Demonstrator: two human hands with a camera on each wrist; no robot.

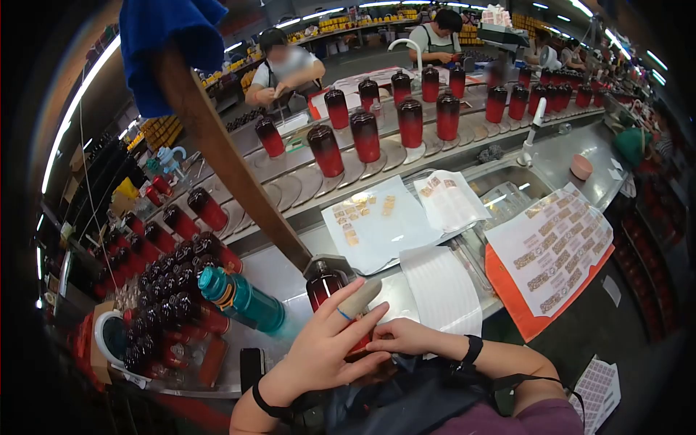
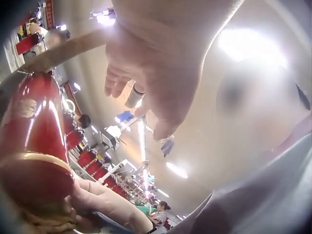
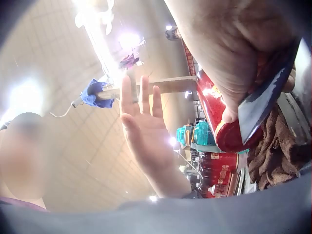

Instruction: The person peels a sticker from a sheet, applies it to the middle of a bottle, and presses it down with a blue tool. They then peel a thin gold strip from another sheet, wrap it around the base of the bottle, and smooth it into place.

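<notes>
A glossy red bottle with a dark top lies in front of the person, partly covered by the hands in the head view. The right hand holds its lower end; in the right wrist view the thumb presses on the red bottle. Raised beside the bottle, the left hand has its fingers spread and holds nothing. It wears a pale finger cover and a blue band. The left wrist view shows a gold line round the red bottle. Close to the right hand is a grey flat piece, its nature unclear.
A teal flask and a phone are at the left, near many red bottles. Sticker sheets and a white stack lie ahead. A wooden post rises beside the bottle. Brown cloth lies below it.
</notes>
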